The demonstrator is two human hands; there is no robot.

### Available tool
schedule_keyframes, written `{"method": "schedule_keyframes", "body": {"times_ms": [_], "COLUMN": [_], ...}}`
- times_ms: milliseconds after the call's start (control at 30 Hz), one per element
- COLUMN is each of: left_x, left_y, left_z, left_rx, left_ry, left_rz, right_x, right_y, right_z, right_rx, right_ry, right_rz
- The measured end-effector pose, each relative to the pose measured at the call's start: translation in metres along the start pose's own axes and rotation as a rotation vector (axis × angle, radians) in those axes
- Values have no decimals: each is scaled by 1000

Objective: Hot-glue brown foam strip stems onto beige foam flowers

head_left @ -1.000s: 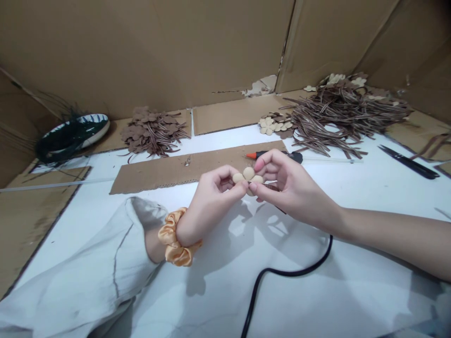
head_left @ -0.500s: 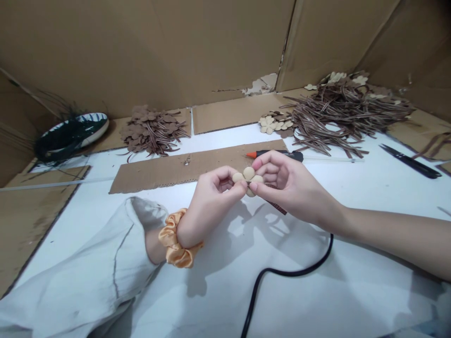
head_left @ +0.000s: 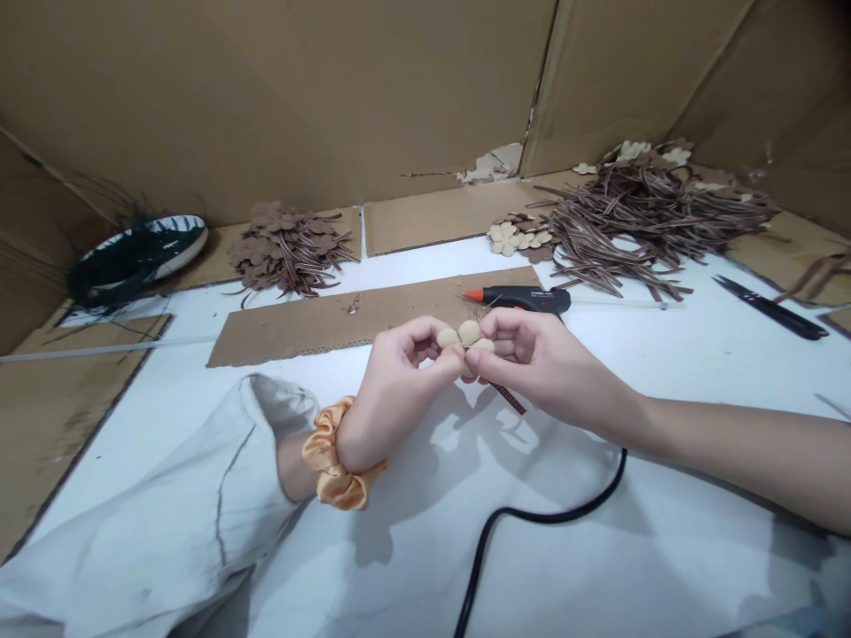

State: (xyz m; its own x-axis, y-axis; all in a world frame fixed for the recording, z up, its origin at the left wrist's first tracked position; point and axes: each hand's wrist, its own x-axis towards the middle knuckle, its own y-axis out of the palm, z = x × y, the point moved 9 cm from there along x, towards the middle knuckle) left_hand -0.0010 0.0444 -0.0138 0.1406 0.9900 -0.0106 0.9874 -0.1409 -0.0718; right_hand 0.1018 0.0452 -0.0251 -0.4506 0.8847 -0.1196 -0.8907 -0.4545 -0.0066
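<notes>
Between both hands, above the white table, is a beige flower-shaped cutout (head_left: 469,333) with rounded petals. My left hand (head_left: 413,365) pinches its left side between thumb and fingers, and an orange scrunchie circles that wrist. From the right, my right hand (head_left: 532,354) grips the same flower, thumb tip close to the left thumb. A narrow brown ribbon strip (head_left: 508,397) hangs below the flower by the right thumb; its upper end is hidden by the fingers. Just behind the right hand lies a black glue gun (head_left: 522,297) with an orange tip.
A cardboard strip (head_left: 299,323) lies behind the hands. Brown flowers with ribbons (head_left: 283,248) are heaped back left, near a bowl of dark green strands (head_left: 143,252). A bigger ribbon pile (head_left: 638,221) is back right, beside black snips (head_left: 771,308). A black cable (head_left: 532,515) crosses the front.
My right hand has lowered slightly, its raised index finger coming down behind the flower. Both thumbs now cover the flower's middle. The ribbon strip's end has shifted a little left and down.
</notes>
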Motion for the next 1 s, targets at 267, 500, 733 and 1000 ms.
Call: {"method": "schedule_keyframes", "body": {"times_ms": [267,500,733,1000], "left_x": [2,7,4,2], "left_y": [-1,0,-1,-10], "left_z": [4,-3,8,10], "left_rx": [47,125,142,72], "left_ry": [-16,72,39,46], "left_rz": [19,80,73,-47], "right_x": [3,4,2,9], "right_y": [-1,-8,-1,-1], "right_z": [-3,-3,-10,-29], "right_rx": [-31,-7,45,78], "right_ry": [72,90,120,177], "right_rz": [-4,-48,16,69]}}
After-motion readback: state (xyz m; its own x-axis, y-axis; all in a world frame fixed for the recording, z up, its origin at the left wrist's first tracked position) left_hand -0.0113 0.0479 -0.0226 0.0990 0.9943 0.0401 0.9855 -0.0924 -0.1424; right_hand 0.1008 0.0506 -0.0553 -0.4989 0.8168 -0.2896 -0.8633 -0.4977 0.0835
